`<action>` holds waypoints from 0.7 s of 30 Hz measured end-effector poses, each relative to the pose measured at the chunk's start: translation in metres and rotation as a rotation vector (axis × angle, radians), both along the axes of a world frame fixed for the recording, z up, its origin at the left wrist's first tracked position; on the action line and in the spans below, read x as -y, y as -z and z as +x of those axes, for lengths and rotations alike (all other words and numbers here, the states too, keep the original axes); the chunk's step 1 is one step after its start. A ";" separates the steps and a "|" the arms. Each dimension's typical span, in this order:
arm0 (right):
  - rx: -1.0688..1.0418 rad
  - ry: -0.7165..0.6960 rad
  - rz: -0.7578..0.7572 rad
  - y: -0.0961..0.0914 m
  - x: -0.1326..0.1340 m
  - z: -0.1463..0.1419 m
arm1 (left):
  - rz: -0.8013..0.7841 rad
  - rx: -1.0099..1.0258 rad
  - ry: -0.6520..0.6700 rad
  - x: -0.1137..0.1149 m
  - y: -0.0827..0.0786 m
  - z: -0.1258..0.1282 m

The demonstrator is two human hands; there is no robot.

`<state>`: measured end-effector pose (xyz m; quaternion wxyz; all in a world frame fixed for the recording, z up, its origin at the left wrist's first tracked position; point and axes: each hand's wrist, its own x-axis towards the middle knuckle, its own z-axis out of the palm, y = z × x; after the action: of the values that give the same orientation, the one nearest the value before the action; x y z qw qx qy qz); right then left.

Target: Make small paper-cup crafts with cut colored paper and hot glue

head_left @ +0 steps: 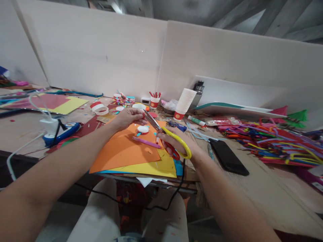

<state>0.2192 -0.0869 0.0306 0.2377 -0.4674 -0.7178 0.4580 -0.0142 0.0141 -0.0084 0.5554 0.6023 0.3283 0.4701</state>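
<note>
Scissors (161, 132) gripped in right hand (176, 143) above orange paper (123, 151); left hand (128, 117) pinches small red scrap (144, 115) at its far edge.

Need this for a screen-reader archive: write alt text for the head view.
A person's right hand holds yellow-and-red scissors, blades open toward a small red piece pinched in the left hand, above orange paper on a cluttered craft table. A cup stack, a black phone and a heap of pipe cleaners lie to the right.
</note>
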 end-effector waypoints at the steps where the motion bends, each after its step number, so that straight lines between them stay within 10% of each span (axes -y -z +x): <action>1: -0.004 0.002 -0.010 0.000 0.000 0.000 | 0.002 -0.004 -0.002 0.001 -0.001 0.000; 21: -0.003 0.079 -0.037 -0.003 0.006 -0.006 | 0.020 -0.056 -0.070 0.005 -0.005 0.003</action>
<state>0.2132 -0.0929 0.0332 0.2479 -0.4989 -0.6899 0.4624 -0.0110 0.0091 -0.0036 0.5231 0.6088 0.3599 0.4757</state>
